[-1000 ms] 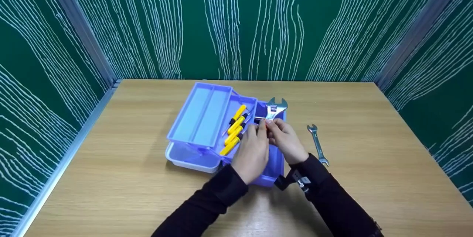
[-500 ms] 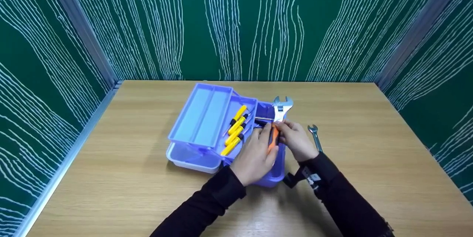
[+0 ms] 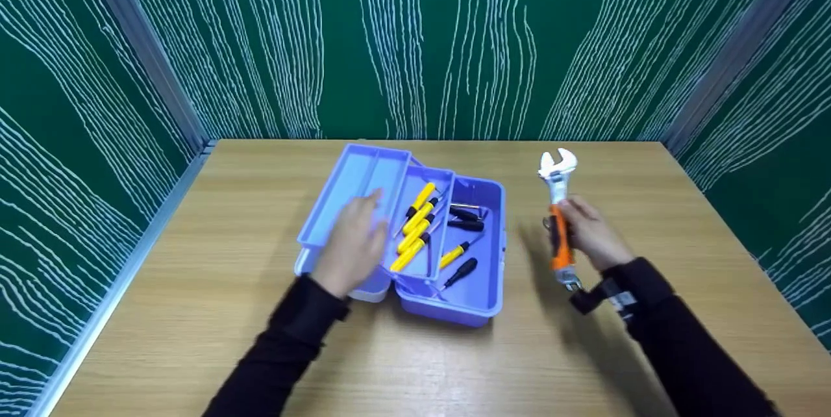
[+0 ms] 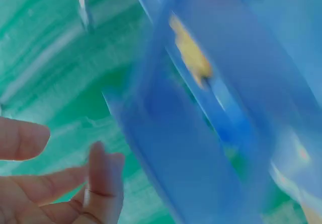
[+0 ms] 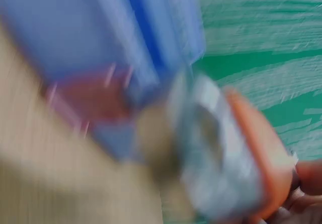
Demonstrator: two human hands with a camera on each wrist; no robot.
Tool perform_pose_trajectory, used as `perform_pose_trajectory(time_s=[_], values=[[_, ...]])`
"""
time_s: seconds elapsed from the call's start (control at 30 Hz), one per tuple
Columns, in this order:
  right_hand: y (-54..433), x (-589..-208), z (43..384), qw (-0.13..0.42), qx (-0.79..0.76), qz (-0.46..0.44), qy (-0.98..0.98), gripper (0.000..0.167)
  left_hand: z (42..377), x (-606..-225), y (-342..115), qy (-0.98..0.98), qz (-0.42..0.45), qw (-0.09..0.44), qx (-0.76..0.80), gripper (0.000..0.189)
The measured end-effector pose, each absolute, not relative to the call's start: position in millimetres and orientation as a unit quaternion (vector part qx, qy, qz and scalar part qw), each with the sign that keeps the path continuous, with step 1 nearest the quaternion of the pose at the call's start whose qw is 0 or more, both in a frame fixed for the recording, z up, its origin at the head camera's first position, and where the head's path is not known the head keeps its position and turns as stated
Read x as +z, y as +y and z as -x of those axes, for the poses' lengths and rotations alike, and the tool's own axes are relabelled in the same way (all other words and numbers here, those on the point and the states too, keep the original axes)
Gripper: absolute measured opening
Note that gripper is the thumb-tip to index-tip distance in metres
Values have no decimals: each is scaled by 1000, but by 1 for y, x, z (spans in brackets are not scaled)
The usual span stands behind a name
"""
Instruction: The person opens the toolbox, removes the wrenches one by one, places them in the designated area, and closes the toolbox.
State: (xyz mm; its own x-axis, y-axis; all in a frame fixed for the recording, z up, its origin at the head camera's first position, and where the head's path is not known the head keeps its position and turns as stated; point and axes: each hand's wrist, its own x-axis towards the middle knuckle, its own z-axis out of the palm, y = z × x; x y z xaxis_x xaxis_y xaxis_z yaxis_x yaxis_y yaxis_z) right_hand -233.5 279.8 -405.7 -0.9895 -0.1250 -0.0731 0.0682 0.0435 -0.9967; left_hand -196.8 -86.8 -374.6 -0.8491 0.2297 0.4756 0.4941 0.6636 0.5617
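Note:
My right hand (image 3: pixel 597 235) grips an adjustable wrench (image 3: pixel 559 235) by its orange and black handle, to the right of the toolbox. The steel head points up and away. In the right wrist view the wrench (image 5: pixel 256 148) is large and blurred, with fingertips (image 5: pixel 309 176) at its edge. My left hand (image 3: pixel 354 241) is over the upper left tray (image 3: pixel 354 176), blurred, with fingers apart and nothing held. The left wrist view shows its fingers (image 4: pixel 105 183) and thumb clear of each other. The purple toolbox (image 3: pixel 477 318) stands unfolded.
Several yellow-handled screwdrivers (image 3: pixel 410 253) lie in the middle tray. The deep right compartment holds a black-handled screwdriver (image 3: pixel 464 269), a yellow one (image 3: pixel 454 253) and other black-handled tools (image 3: pixel 466 225). A smaller wrench on the table is mostly hidden behind the adjustable wrench.
Both hands were together over the right compartment at the adjustable wrench. My right hand has carried it rightward out over the table; my left hand has let go and moved left.

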Motion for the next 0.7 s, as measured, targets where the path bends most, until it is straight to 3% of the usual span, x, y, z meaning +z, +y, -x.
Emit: perform_pose_trajectory(time_s=[0.17,0.43,0.7], values=[[321,-413,236,48,-633,8,773,21,202,-372,-124,-909,137,192,-343,44],[363,-429,240,64,-541,-63,836,34,210,-376,-157,-935,41,121,-330,51],[381,-446,248,76,-439,-89,891,45,220,-390,-165,-936,21,62,-347,56]])
